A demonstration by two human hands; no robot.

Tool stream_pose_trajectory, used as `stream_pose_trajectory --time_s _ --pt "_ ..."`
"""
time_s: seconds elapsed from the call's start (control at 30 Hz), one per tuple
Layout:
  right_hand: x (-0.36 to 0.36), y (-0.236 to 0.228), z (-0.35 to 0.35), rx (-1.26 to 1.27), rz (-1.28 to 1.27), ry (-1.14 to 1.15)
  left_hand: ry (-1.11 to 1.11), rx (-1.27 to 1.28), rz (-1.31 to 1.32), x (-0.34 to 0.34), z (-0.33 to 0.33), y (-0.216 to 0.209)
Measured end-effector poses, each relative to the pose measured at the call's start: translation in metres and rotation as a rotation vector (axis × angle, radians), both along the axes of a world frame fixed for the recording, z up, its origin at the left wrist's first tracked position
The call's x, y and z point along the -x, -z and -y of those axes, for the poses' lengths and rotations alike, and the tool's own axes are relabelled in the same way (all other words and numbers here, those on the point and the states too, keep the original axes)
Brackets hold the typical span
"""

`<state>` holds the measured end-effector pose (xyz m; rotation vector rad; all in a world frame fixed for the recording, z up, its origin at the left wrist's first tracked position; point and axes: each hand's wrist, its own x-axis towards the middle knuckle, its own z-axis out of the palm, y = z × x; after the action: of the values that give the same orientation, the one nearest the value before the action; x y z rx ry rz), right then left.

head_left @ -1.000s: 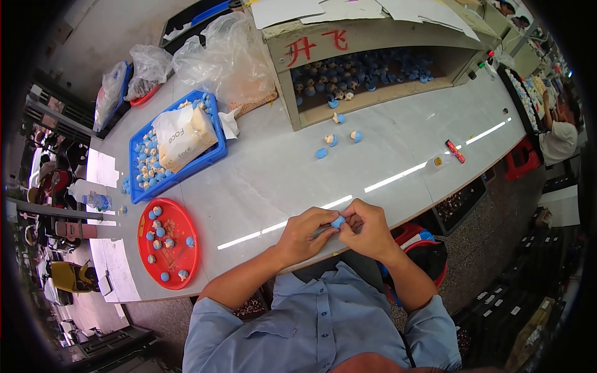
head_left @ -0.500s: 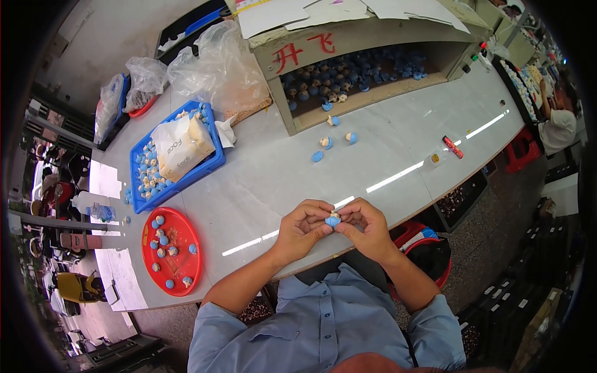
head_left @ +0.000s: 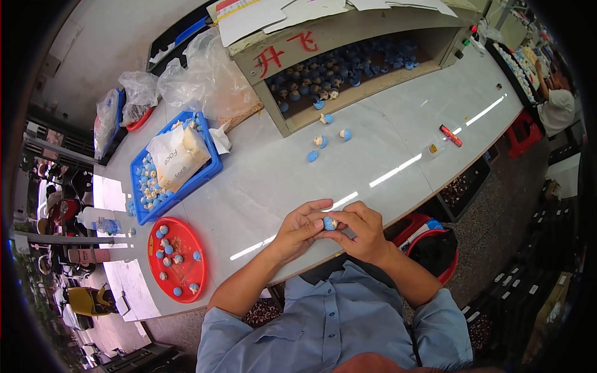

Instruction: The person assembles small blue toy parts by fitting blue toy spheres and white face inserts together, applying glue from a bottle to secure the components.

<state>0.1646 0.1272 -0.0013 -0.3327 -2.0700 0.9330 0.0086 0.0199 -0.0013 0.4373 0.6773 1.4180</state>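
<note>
A small blue-and-cream doll head (head_left: 330,223) sits between my two hands, over the table's near edge. My left hand (head_left: 300,230) pinches it with thumb and fingers from the left. From the right, my right hand (head_left: 362,232) has closed its thumb and fingertips on the same piece. To the left, a red round tray (head_left: 198,273) carries several similar heads spaced apart. Farther up the table lie a few loose ones, among them a blue-and-cream head (head_left: 346,134) and a flat blue piece (head_left: 313,156).
A blue tray (head_left: 186,191) with many heads and a paper-wrapped bag (head_left: 177,155) stands at the left. Behind is a box-like cabinet (head_left: 292,124) with a pile of blue pieces inside. A red tube (head_left: 451,135) and a small clear container (head_left: 433,149) lie at the right.
My hands have turned the doll head, so more of its cream side shows at the right. The left fingers have loosened and spread a little. The whole view has shifted slightly.
</note>
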Motion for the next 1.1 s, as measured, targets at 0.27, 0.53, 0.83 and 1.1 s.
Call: stream_pose_trajectory --time_s 0.27,0.53,0.83,1.1 --pt "-0.002 -0.001 0.0 -0.064 0.022 -0.054 0.005 0.093 -0.173 0.003 0.004 0.005" --pt "-0.001 0.009 0.006 -0.128 -0.002 -0.067 -0.039 0.097 -0.259 0.0 0.004 0.004" --pt "-0.001 0.012 0.003 -0.074 -0.051 -0.103 -0.02 0.104 -0.136 0.001 0.004 0.003" --pt "-0.004 0.019 0.003 -0.143 -0.039 -0.114 -0.058 0.136 -0.271 -0.005 0.003 0.008"
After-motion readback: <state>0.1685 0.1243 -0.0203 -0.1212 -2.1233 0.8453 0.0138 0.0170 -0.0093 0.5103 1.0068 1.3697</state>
